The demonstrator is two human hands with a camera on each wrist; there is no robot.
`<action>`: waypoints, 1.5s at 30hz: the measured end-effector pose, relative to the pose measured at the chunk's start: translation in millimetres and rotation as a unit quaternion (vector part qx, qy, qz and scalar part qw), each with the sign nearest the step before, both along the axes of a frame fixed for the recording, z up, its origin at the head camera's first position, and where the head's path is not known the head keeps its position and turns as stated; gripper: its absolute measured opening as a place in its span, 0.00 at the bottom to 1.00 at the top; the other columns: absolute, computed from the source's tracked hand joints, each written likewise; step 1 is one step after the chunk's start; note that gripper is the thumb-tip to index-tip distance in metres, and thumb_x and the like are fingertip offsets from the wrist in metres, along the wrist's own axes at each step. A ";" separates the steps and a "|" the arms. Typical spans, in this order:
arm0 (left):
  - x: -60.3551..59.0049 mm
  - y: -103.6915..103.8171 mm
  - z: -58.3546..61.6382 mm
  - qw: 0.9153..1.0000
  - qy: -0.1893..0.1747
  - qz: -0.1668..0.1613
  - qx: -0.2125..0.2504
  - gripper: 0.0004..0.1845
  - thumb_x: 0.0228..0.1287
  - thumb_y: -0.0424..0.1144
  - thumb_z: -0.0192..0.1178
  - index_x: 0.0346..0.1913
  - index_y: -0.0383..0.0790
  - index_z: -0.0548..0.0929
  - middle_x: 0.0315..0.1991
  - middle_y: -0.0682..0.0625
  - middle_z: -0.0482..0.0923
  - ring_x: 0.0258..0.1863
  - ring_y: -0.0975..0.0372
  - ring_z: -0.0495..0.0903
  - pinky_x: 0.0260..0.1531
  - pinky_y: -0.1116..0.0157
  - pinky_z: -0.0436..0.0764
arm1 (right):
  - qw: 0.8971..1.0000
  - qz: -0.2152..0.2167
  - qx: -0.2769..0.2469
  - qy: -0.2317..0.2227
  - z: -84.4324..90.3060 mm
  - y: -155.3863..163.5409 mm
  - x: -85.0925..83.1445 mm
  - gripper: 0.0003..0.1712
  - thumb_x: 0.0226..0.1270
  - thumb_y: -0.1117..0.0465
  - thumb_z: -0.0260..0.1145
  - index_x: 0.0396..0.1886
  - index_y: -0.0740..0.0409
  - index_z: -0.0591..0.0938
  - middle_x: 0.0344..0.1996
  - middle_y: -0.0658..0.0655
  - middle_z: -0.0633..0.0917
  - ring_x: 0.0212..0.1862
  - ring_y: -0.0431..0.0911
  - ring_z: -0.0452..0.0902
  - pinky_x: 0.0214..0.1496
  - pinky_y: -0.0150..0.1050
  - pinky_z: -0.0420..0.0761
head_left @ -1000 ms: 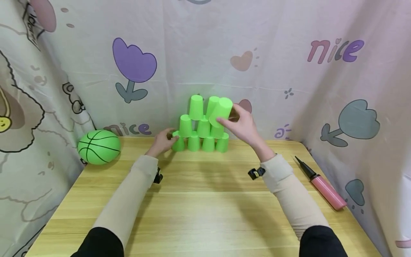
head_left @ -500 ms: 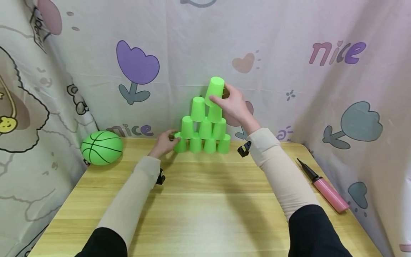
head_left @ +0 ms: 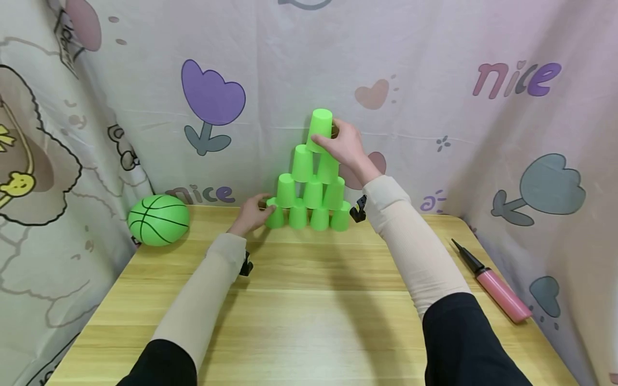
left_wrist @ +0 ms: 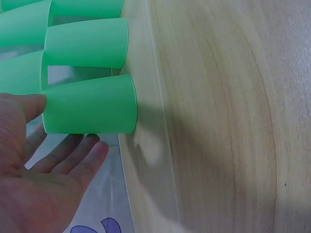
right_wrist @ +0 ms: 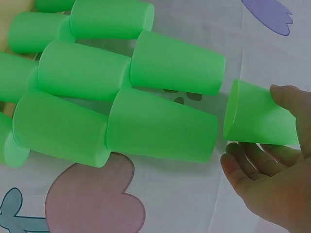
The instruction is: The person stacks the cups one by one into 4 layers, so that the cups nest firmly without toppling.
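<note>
A pyramid of upturned green cups (head_left: 313,193) stands at the back of the wooden table (head_left: 309,305). My right hand (head_left: 344,143) grips one more green cup (head_left: 321,128), thumb and fingers around its sides, right over the two highest stacked cups (right_wrist: 167,97). The right wrist view shows that held cup (right_wrist: 260,116) in my right hand (right_wrist: 255,127), a narrow gap from those two. My left hand (head_left: 252,212) lies by the bottom-left cup (head_left: 276,217). In the left wrist view my left hand (left_wrist: 53,141) has straight fingers, with the thumb against that cup (left_wrist: 90,104).
A green basketball (head_left: 158,220) sits at the table's left back corner. A pink hand pump (head_left: 497,289) lies near the right edge. A printed curtain (head_left: 434,107) hangs close behind and beside the table.
My right hand has lifted the cup from beside the pyramid's right shoulder up to over its top. My left hand has stayed at the bottom-left cup.
</note>
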State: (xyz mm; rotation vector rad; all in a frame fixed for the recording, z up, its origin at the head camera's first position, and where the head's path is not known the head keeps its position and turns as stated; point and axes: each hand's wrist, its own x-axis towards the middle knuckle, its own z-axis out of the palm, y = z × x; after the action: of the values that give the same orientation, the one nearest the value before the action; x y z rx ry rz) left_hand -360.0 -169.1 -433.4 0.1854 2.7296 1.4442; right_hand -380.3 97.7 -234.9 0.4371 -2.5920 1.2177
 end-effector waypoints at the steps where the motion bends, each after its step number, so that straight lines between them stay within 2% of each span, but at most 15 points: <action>1: -0.2 0.5 -0.3 1.000 -0.001 0.000 0.002 0.31 0.81 0.44 0.56 0.80 0.39 0.65 0.69 0.32 0.75 0.66 0.41 0.78 0.63 0.47 0.85 | 1.000 -0.001 0.001 -0.001 0.4 -0.3 -0.8 0.24 0.72 0.48 0.70 0.59 0.58 0.81 0.54 0.61 0.87 0.54 0.51 0.83 0.58 0.45 0.85; 10: -0.7 3.6 -2.3 1.000 0.001 0.001 0.001 0.31 0.81 0.45 0.57 0.80 0.40 0.65 0.69 0.32 0.74 0.67 0.41 0.77 0.64 0.46 0.84 | 1.000 -0.020 0.008 -0.022 0.7 -1.1 -8.0 0.27 0.73 0.47 0.70 0.63 0.57 0.80 0.55 0.61 0.87 0.54 0.50 0.83 0.58 0.43 0.85; 24: -0.8 10.5 -2.6 1.000 0.007 -0.004 0.007 0.31 0.81 0.45 0.57 0.79 0.39 0.66 0.68 0.31 0.76 0.67 0.41 0.77 0.65 0.46 0.84 | 0.999 -0.027 0.016 -0.013 -6.5 5.1 -10.4 0.32 0.73 0.46 0.70 0.67 0.60 0.78 0.57 0.63 0.86 0.57 0.53 0.81 0.61 0.46 0.84; 27: -0.8 12.2 -2.3 1.000 0.008 -0.004 0.009 0.31 0.81 0.44 0.57 0.79 0.38 0.66 0.68 0.31 0.76 0.66 0.41 0.78 0.64 0.46 0.84 | 1.000 -0.022 0.011 -0.014 -5.7 7.4 -9.4 0.36 0.73 0.45 0.70 0.72 0.59 0.76 0.60 0.63 0.84 0.60 0.53 0.81 0.62 0.46 0.84; 31: -1.4 13.3 -0.9 1.000 0.010 -0.004 0.009 0.31 0.81 0.44 0.57 0.80 0.39 0.66 0.68 0.32 0.76 0.66 0.41 0.78 0.64 0.46 0.84 | 0.999 -0.021 0.000 -0.029 -3.0 12.3 -5.7 0.47 0.71 0.41 0.71 0.81 0.57 0.66 0.69 0.63 0.79 0.69 0.54 0.76 0.71 0.46 0.80; 35: -2.0 11.6 -0.7 1.000 0.007 -0.001 0.008 0.31 0.81 0.45 0.57 0.80 0.40 0.65 0.68 0.32 0.76 0.66 0.41 0.78 0.65 0.46 0.83 | 0.999 -0.025 -0.003 -0.043 -1.4 17.5 0.7 0.52 0.70 0.37 0.71 0.84 0.54 0.61 0.75 0.62 0.74 0.75 0.54 0.70 0.77 0.48 0.75; 41: 3.1 3.3 3.0 1.000 0.015 -0.006 0.001 0.32 0.82 0.46 0.56 0.81 0.38 0.63 0.70 0.31 0.73 0.69 0.39 0.75 0.68 0.43 0.80 | 0.998 -0.027 -0.012 -0.048 -4.6 30.4 16.5 0.55 0.67 0.31 0.70 0.85 0.48 0.60 0.79 0.58 0.69 0.79 0.53 0.64 0.80 0.50 0.70; 45: 7.3 -7.2 16.4 1.000 0.027 -0.005 0.005 0.36 0.83 0.51 0.53 0.83 0.38 0.57 0.74 0.28 0.68 0.73 0.37 0.70 0.73 0.40 0.73 | 0.999 -0.041 -0.012 -0.013 -11.7 46.5 26.3 0.52 0.69 0.31 0.68 0.83 0.49 0.63 0.78 0.59 0.70 0.78 0.55 0.65 0.80 0.53 0.69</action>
State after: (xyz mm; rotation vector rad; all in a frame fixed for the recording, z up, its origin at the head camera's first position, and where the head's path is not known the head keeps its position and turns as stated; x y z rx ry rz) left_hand -352.7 -176.3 -417.0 0.2418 2.7594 1.4728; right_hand -354.0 144.1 -246.6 0.3080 -2.5868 1.2324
